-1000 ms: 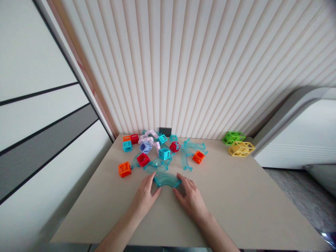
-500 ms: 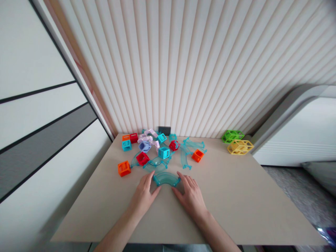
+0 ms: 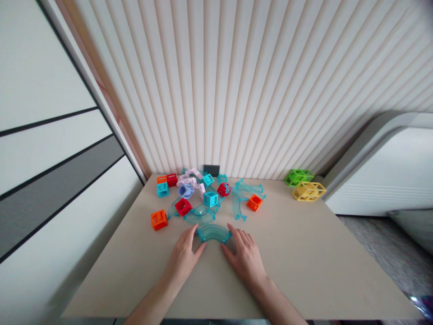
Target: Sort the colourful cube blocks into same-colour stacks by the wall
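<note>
A curved translucent teal track piece (image 3: 214, 232) lies flat on the beige table (image 3: 304, 262), its arch bowing away from me. My left hand (image 3: 184, 257) rests palm down with its fingertips against the piece's left end. My right hand (image 3: 245, 256) lies flat too, fingers touching the right end. Both hands have their fingers stretched out and neither grips the piece. Just beyond it sits a pile of more teal track pieces (image 3: 237, 198) and small cube frames.
Cube frames lie in the pile: orange (image 3: 159, 220), red (image 3: 183, 206), teal (image 3: 210, 198), another orange (image 3: 254, 202). Lilac link pieces (image 3: 191, 180) and a dark block (image 3: 211, 169) sit by the ribbed wall. Green (image 3: 298, 176) and yellow (image 3: 308, 191) lattice frames rest far right.
Both hands and the curved piece stay in place; only the camera view has shifted slightly.
</note>
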Available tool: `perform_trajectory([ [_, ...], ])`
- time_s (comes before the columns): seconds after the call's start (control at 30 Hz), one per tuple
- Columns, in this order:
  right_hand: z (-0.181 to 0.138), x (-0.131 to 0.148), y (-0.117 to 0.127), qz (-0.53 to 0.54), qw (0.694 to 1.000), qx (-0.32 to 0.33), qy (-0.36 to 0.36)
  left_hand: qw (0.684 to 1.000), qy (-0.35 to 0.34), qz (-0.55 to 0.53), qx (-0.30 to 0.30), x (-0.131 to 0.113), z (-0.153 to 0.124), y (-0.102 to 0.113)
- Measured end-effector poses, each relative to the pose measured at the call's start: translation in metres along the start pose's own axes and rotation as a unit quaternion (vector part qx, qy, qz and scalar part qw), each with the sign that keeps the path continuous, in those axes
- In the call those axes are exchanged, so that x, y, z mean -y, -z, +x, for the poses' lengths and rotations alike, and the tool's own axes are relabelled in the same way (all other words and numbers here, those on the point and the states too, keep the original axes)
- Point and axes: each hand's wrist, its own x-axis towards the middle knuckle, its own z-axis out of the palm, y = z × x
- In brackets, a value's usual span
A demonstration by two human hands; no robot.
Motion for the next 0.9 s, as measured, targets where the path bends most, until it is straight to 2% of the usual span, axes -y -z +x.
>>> perform_trajectory([
  [0.3,0.003,-0.002,0.013,0.013,1.0,-0.018,0.004,1.0,-0.005,-0.006,-0.007,0.003,-0.001,-0.002],
  [0.4,0.024,-0.017,0.024,0.003,0.998,-0.057,-0.01,1.0,-0.008,-0.001,-0.013,0.006,-0.002,-0.005],
  [0.5,0.062,-0.038,0.033,-0.046,0.995,-0.083,-0.025,1.0,-0.009,0.001,-0.01,0.008,-0.003,-0.007],
  [0.6,0.102,-0.055,0.036,-0.12,0.99,-0.035,-0.064,1.0,-0.004,0.0,-0.003,0.009,-0.003,-0.008],
  [0.7,0.127,-0.062,0.032,-0.164,0.98,0.046,-0.102,1.0,-0.007,-0.002,-0.006,0.008,-0.003,-0.008],
  [0.8,0.135,-0.062,0.024,-0.179,0.972,0.094,-0.119,1.0,-0.007,-0.011,-0.008,0.007,-0.001,-0.007],
  [0.9,0.134,-0.06,0.018,-0.182,0.97,0.103,-0.122,1.0,0.002,-0.022,-0.005,0.004,0.0,-0.005],
])
